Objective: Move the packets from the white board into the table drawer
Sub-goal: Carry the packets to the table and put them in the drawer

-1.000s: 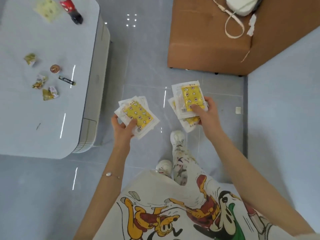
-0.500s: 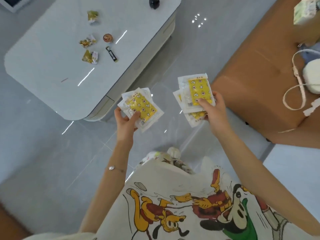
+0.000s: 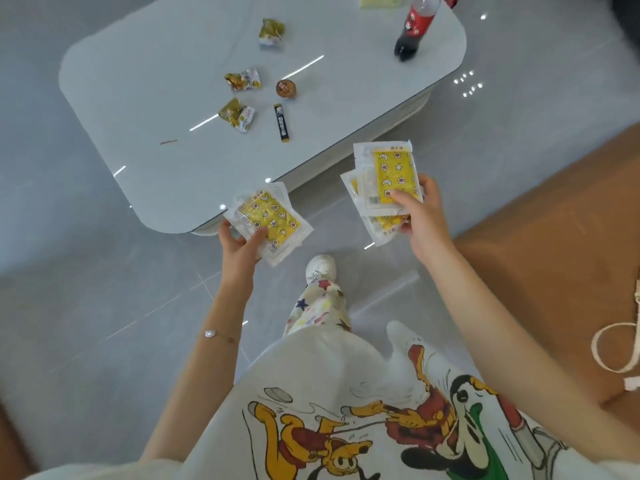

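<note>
My left hand (image 3: 239, 245) grips a small stack of clear packets with yellow star-print inserts (image 3: 273, 221), held just over the near corner of the white coffee table (image 3: 145, 109). A second fanned stack of the same yellow packets (image 3: 388, 178) is pinched by my right hand (image 3: 420, 216), thumb on top, over the floor beside the table's long side (image 3: 398, 116). No open drawer shows on the table's side. The white board is not in view.
On the tabletop lie several small snack wrappers (image 3: 237, 112), a round brown item (image 3: 286, 88), a dark sachet stick (image 3: 282, 123) and a cola bottle (image 3: 414, 26). A brown sofa (image 3: 554, 237) stands at right with a white cord (image 3: 613, 344). Grey tiled floor lies between.
The view has swung towards the table, which now lies straight ahead and closer. Both hands keep their packet stacks; the left stack has come over the table's corner.
</note>
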`<action>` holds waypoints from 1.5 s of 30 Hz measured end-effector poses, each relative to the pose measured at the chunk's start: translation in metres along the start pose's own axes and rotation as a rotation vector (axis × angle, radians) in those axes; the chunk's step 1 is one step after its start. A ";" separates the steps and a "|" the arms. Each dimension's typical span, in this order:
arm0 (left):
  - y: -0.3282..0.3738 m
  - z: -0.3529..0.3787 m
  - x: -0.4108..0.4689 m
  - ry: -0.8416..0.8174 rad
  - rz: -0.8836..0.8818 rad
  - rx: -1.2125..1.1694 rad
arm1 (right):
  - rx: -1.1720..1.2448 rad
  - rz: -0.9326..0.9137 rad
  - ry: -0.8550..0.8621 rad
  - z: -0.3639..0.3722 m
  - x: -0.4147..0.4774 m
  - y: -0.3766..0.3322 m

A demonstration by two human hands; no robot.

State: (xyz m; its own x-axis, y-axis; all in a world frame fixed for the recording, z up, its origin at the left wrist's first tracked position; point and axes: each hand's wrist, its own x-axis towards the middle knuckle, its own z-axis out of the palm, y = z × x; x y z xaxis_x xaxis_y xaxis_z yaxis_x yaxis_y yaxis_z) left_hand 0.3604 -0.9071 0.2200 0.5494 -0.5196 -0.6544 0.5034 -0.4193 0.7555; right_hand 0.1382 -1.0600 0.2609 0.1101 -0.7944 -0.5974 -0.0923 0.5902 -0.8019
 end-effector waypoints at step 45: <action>-0.159 0.084 0.302 0.686 0.317 0.315 | -0.806 -0.614 -0.210 0.080 0.407 0.170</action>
State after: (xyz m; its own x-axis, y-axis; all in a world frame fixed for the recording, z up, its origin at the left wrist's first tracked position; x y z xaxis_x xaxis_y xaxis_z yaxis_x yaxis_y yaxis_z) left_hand 0.3902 -1.0593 -0.0952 0.9715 -0.1205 -0.2041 0.1001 -0.5718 0.8143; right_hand 0.2468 -1.2713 -0.1198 0.5253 -0.8396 -0.1382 -0.5886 -0.2413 -0.7715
